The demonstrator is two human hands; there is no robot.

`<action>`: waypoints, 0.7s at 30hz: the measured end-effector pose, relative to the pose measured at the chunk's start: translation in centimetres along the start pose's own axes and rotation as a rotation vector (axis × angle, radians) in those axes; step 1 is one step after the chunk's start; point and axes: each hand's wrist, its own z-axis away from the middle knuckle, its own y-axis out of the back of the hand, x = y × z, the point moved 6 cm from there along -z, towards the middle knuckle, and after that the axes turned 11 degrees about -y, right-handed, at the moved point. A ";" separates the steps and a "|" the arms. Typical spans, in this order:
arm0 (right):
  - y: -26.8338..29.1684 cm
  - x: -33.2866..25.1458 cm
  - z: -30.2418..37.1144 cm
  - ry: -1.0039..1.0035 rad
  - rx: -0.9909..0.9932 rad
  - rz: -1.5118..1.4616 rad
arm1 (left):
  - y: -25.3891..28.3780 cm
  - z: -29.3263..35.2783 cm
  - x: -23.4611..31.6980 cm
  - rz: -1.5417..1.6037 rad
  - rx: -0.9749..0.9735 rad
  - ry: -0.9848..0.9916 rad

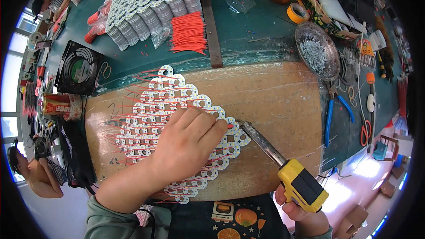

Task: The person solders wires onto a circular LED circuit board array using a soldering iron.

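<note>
A sheet of white ring-shaped circuit boards, joined edge to edge, lies on the brown work board. Thin red wires trail from many rings toward the left. Across the sheet reaches my left hand, fingers pinched together over rings near its right edge. A bit of red shows by the fingertips, but what they hold is hidden. In my right hand is a yellow and black soldering gun; its dark tip meets a ring beside my left fingertips. My left hand and forearm cover the middle of the sheet.
Stacked ring boards and a bundle of red wires stand beyond the brown board. A metal dish of grey bits and blue-handled pliers lie right. A black fan sits left. Other people appear at far left.
</note>
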 end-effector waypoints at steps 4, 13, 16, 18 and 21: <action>0.0 0.3 0.2 -0.029 0.018 0.021 | 0.1 0.0 0.0 -0.001 -0.007 -0.018; -0.2 0.1 0.0 -0.011 0.020 0.002 | 0.2 -0.1 0.2 -0.008 -0.015 -0.061; -0.2 0.4 0.1 -0.018 -0.010 0.028 | 0.3 0.1 0.0 0.025 0.000 -0.062; -0.2 0.6 0.0 -0.025 -0.018 0.010 | 0.2 0.1 -0.1 0.048 0.000 -0.062; -0.2 0.9 0.2 -0.035 -0.019 -0.001 | 0.2 0.1 -0.1 0.047 -0.003 -0.066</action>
